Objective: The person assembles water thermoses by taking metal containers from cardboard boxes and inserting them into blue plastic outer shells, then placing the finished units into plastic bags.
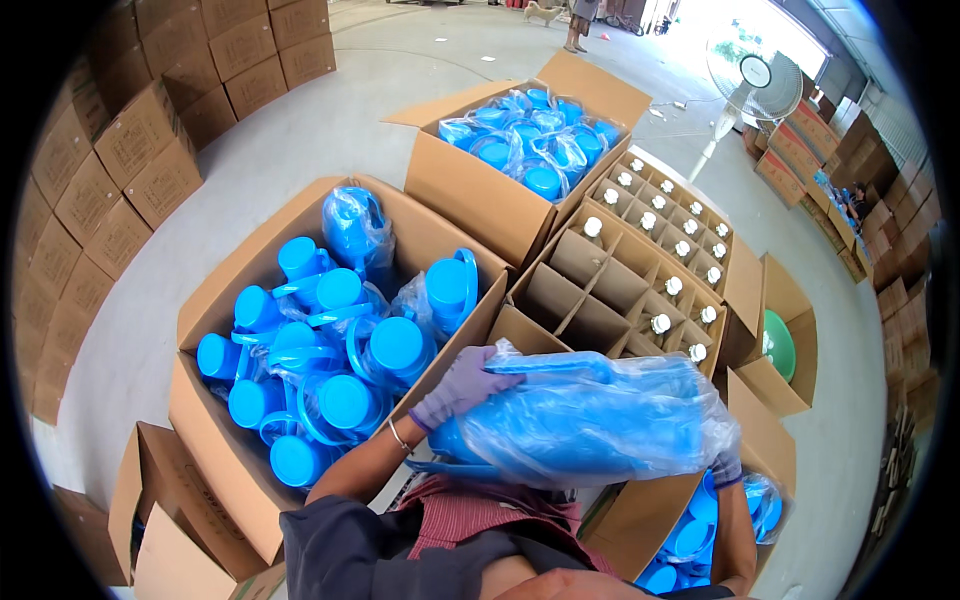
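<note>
1. The person's left hand (462, 388), in a pale purple glove, is gripping the left end of a wrapped blue vessel (590, 415); its fingers are closing over the upper edge, through or around the clear plastic.
2. The gloved right hand (727, 467) is supporting the other end; the plastic is hiding most of its fingers, so how far they are bending cannot be told.
3. The vessel is lying sideways in front of the chest, overlapping the near edge of the front divided carton (512, 322).
4. Judging progress: the wrap is already covering most of the vessel, which is not yet resting in any carton. The left carton (222, 450) and the back carton (480, 192) are holding many blue vessels, some bagged; the front divided carton is holding white-capped pieces in only some cells.
5. Around these, a rear divided carton (728, 252) is carrying more white-capped pieces, a green round thing (778, 345) is sitting in a carton on the right, and a white fan (755, 72) is standing beyond.
6. Upright carton walls are separating the contents, and the vessel itself is blocking the view beneath.
</note>
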Demonstrator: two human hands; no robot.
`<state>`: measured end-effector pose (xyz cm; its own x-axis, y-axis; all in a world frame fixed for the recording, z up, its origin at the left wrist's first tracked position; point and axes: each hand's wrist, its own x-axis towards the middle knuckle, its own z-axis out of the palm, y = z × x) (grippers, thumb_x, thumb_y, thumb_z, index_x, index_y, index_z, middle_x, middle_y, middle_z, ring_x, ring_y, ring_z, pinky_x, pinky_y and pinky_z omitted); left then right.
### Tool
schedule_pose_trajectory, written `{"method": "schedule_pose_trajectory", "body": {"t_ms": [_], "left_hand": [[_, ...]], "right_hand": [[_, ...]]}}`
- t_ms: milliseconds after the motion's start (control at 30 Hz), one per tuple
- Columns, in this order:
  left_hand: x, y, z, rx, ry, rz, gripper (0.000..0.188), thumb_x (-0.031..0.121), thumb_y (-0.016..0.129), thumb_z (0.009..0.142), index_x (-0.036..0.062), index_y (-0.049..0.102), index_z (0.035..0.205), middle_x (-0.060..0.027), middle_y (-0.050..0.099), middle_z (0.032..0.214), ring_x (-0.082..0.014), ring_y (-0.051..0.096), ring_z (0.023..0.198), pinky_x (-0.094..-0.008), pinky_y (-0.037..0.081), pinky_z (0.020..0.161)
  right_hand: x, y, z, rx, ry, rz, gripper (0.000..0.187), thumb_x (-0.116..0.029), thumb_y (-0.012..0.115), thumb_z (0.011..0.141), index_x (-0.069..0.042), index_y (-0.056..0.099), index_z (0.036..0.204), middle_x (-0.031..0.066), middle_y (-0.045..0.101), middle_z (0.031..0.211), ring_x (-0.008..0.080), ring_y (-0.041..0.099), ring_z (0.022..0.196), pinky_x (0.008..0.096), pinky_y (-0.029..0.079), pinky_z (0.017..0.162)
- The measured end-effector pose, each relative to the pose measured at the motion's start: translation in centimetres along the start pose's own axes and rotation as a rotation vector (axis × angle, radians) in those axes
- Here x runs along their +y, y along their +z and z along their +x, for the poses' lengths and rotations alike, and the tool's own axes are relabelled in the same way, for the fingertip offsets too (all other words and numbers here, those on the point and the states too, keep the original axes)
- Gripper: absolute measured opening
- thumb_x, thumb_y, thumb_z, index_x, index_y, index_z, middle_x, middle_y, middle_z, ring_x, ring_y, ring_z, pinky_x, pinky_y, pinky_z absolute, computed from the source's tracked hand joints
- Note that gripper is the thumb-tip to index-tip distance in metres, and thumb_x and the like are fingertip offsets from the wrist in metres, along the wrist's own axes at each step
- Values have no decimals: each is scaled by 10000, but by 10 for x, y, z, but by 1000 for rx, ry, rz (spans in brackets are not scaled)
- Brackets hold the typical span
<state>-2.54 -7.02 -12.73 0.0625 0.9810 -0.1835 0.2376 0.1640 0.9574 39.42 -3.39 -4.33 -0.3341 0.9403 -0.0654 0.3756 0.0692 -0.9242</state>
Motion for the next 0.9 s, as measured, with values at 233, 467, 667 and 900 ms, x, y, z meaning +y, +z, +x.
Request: {"method": "schedule_pose_trajectory", "body": {"t_ms": [233, 467, 667, 900], "left_hand": [[-56, -15, -4, 43, 44, -313, 292, 234, 774, 850, 20, 699, 1033, -22, 691, 897, -80, 626, 787, -253, 531, 723], [-87, -7, -45, 352, 25, -821, 235, 149, 719, 879, 3, 683, 1060, -41, 694, 936, -116, 654, 818, -267, 552, 733], [-129, -50, -39, 83, 116, -1723, 468, 73, 578, 931, -23, 452, 1370, -220, 559, 1298, -370, 568, 1177, -493, 472, 1021], [-127, -101, -21, 535, 560, 315, 506, 219, 683, 882, -11, 517, 1301, -194, 610, 1227, -347, 598, 1128, -440, 472, 980]], "right_hand": [[-11, 22, 12, -90, -50, 19, 408, -105, 546, 911, -2, 547, 1306, 115, 623, 1236, 206, 598, 1076, 329, 450, 944], [-82, 76, 87, -62, -312, 196, 444, -81, 529, 934, 6, 526, 1369, 120, 612, 1303, 179, 584, 1151, 308, 437, 1011], [-84, 210, 98, -153, -906, -328, 904, -488, 825, 716, -49, 471, 1423, 200, 353, 1509, 395, 338, 1402, 492, 296, 1145], [-134, 314, 127, -140, -1203, -573, 725, -405, 811, 665, -230, 570, 1326, 154, 386, 1428, 435, 408, 1278, 557, 395, 1027]]}}
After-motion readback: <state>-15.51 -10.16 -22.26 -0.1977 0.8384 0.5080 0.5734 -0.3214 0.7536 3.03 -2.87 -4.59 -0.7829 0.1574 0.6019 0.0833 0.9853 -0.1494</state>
